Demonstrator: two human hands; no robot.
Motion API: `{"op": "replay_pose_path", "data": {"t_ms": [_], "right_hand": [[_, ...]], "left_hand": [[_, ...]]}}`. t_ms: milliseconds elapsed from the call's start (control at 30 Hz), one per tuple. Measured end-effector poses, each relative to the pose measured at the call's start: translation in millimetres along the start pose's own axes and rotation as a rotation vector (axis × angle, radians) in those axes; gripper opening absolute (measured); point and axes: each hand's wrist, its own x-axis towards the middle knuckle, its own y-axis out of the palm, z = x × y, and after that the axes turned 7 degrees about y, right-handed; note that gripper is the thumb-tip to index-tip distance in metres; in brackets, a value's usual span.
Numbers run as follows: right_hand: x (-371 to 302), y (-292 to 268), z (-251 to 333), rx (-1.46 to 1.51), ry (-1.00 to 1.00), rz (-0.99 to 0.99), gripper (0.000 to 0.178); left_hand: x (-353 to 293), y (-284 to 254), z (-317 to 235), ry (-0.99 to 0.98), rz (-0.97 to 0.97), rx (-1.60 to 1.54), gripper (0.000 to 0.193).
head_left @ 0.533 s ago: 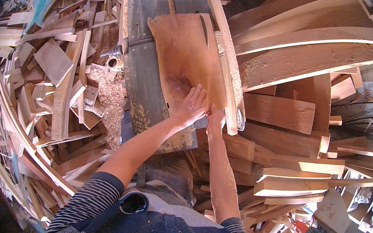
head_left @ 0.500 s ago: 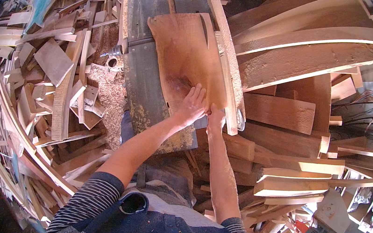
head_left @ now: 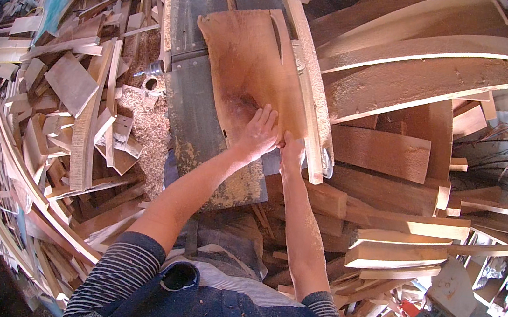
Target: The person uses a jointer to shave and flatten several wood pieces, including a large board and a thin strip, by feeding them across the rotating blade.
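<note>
- Head view looks down on a reddish-brown wooden slab lying flat on a dark grey machine table, its right edge against a long pale fence rail.
- Left hand lies open, fingers spread, palm pressing down on the slab's near end.
- Right hand sits at the slab's near right corner beside the rail; whether it grips or just pushes, I cannot tell.
- Done well, I judge: keep the slab snug to the rail, press evenly, and keep fingers on top of the wood.
- Slab: broad, irregular outline, a darker patch near the left hand, a curved split near its far right.
- Sawdust and offcuts lie left of the table.
</note>
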Motion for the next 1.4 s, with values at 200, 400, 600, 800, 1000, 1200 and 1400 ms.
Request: {"op": "replay_pose_path", "data": {"t_ms": [200,400,600,800,1000,1200,1400], "right_hand": [[2.3,5.1,10.1,-0.092,0.116,0.012,0.022],[3.3,17.6,17.6,0.064,0.060,0.028,0.023],[3.8,19.2,37.6,-0.029,0.091,-0.001,0.030],[-6.0,33.2,51.9,0.058,0.089,0.040,0.035],[4.1,32.2,51.0,-0.109,0.123,0.041,0.034],[-6.4,-16.1,79.6,-0.867,-0.688,-0.204,0.011],[12.0,-43.4,117.1,-1.233,-1.155,-0.051,0.042]], "left_hand": [[3.2,-3.3,11.1,0.017,-0.026,0.046,0.065],[7.3,-2.9,21.7,0.021,0.002,0.028,0.060],[15.0,-3.8,28.2,0.041,-0.096,0.058,0.052],[13.6,-0.9,36.8,0.002,-0.022,0.069,0.074],[17.4,4.5,43.2,-0.003,0.034,0.087,0.077],[22.4,1.1,40.5,0.033,0.028,0.145,0.065],[24.4,3.5,43.8,0.055,-0.067,0.155,0.039]]}}
